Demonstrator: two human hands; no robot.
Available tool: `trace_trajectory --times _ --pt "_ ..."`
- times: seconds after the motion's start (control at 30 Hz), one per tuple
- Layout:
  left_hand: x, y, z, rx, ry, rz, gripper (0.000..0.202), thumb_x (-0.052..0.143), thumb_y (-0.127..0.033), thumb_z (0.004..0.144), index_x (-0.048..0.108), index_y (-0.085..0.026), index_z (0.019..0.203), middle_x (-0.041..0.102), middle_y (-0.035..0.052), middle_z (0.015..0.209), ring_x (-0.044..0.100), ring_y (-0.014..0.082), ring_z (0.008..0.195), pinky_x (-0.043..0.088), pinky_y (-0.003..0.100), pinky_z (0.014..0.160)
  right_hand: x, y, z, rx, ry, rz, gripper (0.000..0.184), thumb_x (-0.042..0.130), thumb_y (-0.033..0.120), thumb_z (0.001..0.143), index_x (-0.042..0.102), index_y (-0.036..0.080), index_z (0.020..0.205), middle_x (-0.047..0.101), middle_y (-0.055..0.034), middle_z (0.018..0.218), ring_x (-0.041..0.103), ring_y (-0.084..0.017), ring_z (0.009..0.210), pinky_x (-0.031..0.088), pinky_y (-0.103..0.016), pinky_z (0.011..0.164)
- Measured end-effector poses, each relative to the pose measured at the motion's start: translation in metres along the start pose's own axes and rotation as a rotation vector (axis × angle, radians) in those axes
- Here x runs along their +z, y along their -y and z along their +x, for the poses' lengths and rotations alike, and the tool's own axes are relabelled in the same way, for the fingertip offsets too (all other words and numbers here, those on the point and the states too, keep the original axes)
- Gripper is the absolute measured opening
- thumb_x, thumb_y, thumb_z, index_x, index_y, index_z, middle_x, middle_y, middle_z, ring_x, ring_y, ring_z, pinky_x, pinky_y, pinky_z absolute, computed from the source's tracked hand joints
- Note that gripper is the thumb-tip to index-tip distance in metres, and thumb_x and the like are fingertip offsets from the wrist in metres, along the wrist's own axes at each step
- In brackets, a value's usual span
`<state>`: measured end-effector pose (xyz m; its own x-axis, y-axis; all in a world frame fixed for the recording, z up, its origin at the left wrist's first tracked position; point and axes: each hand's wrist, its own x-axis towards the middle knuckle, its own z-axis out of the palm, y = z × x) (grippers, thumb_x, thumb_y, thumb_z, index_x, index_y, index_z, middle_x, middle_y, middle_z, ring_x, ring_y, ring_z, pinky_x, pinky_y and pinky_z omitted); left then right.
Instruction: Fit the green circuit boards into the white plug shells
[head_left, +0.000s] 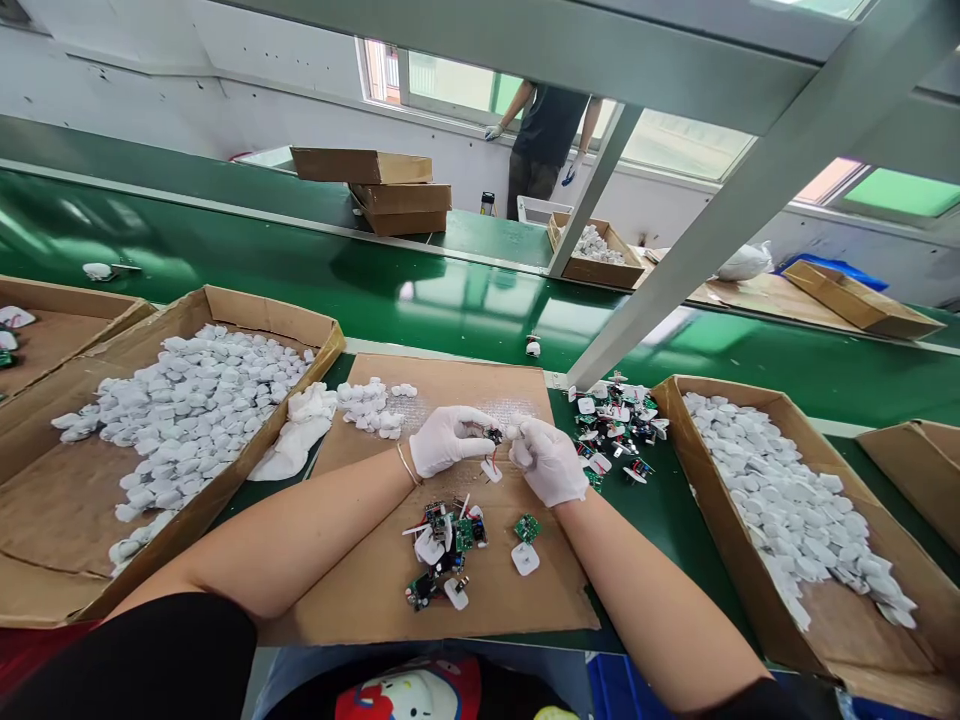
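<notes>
Head view: both forearms reach in from the lower corners, wrists bent inward, so the white-gloved left hand (448, 442) and right hand (549, 462) meet above a cardboard sheet (495, 605). The curled fingers (469, 428) of the left hand and those of the right close from either side on a small circuit board (491, 435); its exact grip is partly hidden. A bangle (407, 464) circles the left wrist. At 6 o'clock from the hands lies a heap of circuit boards and white casings (446, 550). At 5 o'clock, a green board (527, 528) sits just above a white casing (525, 558). At 3 o'clock, another heap of boards (615, 425) rests on a green conveyor belt (450, 310), before a cardboard tray (712, 480) of white casings.
</notes>
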<state>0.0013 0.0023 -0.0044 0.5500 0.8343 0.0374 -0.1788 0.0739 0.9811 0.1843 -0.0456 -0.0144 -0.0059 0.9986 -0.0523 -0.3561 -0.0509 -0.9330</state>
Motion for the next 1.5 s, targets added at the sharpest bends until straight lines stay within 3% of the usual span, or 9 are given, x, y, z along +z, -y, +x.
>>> trace_trajectory --times 0.13,0.3,0.4,0.63,0.87,1.03,1.23,1.3,1.5 --pt "0.002 0.0 -0.001 -0.001 0.006 -0.084 0.038 0.082 -0.027 0.062 0.067 -0.01 0.093 0.071 0.0083 0.09 0.068 0.0164 0.069 0.056 0.029 0.067 0.003 -0.001 0.001 0.064 -0.02 0.161 0.046 0.07 0.061 0.072 0.068 0.018 0.091 0.059 -0.0013 0.072 0.036 -0.008 0.048 0.032 -0.027 0.047" --pt "0.003 0.005 0.001 0.069 -0.08 -0.134 0.05 0.086 -0.021 0.057 0.062 -0.013 0.1 0.07 0.0067 0.093 0.069 0.017 0.084 0.056 0.029 0.077 0.008 0.002 -0.002 0.034 -0.044 0.209 0.044 0.078 0.035 0.072 0.064 0.021 0.111 0.059 0.0002 0.077 0.044 -0.01 0.06 0.039 -0.027 0.056" --pt "0.004 0.004 0.0 0.065 -0.071 -0.08 0.041 0.085 -0.024 0.06 0.063 -0.012 0.093 0.07 0.0077 0.091 0.069 0.0181 0.083 0.056 0.03 0.078 0.007 0.003 -0.001 0.047 -0.032 0.25 0.038 0.077 0.039 0.073 0.065 0.021 0.104 0.062 -0.0013 0.082 0.048 -0.011 0.062 0.04 -0.027 0.056" --pt "0.005 0.001 -0.001 0.019 -0.023 -0.126 0.043 0.084 -0.027 0.061 0.06 -0.012 0.093 0.069 0.0074 0.089 0.069 0.0151 0.064 0.057 0.028 0.062 0.007 0.006 0.001 0.075 -0.14 0.247 0.035 0.072 0.05 0.075 0.065 0.023 0.096 0.049 0.0034 0.062 0.052 -0.013 0.058 0.036 -0.024 0.045" --pt "0.004 0.001 0.0 0.028 -0.033 -0.094 0.041 0.084 -0.027 0.061 0.062 -0.011 0.092 0.069 0.0073 0.086 0.069 0.0157 0.071 0.057 0.028 0.068 0.005 0.007 -0.002 0.12 0.011 0.174 0.031 0.076 0.043 0.074 0.067 0.019 0.091 0.067 -0.0029 0.077 0.049 -0.01 0.051 0.038 -0.026 0.047" --pt "0.005 0.001 -0.001 -0.003 0.011 -0.109 0.044 0.084 -0.03 0.062 0.061 -0.011 0.095 0.07 0.0069 0.087 0.068 0.0138 0.063 0.057 0.027 0.064 -0.004 -0.001 -0.004 0.051 0.062 0.067 0.04 0.067 0.056 0.078 0.068 0.016 0.08 0.061 -0.0008 0.056 0.043 -0.01 0.042 0.031 -0.025 0.042" --pt "0.005 0.0 -0.002 0.038 -0.015 -0.056 0.041 0.084 -0.029 0.06 0.064 -0.012 0.092 0.07 0.0075 0.088 0.07 0.0171 0.075 0.057 0.029 0.073 0.002 0.001 -0.002 0.022 -0.004 0.106 0.039 0.087 0.024 0.057 0.07 0.021 0.091 0.069 -0.0015 0.081 0.061 -0.015 0.071 0.048 -0.029 0.064" --pt "0.005 0.0 -0.001 0.036 -0.003 -0.056 0.04 0.083 -0.029 0.061 0.064 -0.013 0.093 0.07 0.007 0.088 0.069 0.0171 0.077 0.056 0.03 0.075 0.003 0.001 -0.001 0.004 0.005 0.127 0.037 0.087 0.024 0.057 0.068 0.021 0.089 0.071 -0.0032 0.09 0.065 -0.019 0.081 0.052 -0.034 0.072" --pt "0.003 0.005 0.0 0.057 -0.011 0.014 0.038 0.082 -0.027 0.063 0.065 -0.012 0.094 0.069 0.0065 0.09 0.068 0.0155 0.079 0.056 0.029 0.078 -0.004 -0.006 0.0 0.002 -0.094 -0.061 0.035 0.083 0.033 0.066 0.064 0.02 0.093 0.072 -0.002 0.073 0.063 -0.015 0.057 0.052 -0.031 0.057"
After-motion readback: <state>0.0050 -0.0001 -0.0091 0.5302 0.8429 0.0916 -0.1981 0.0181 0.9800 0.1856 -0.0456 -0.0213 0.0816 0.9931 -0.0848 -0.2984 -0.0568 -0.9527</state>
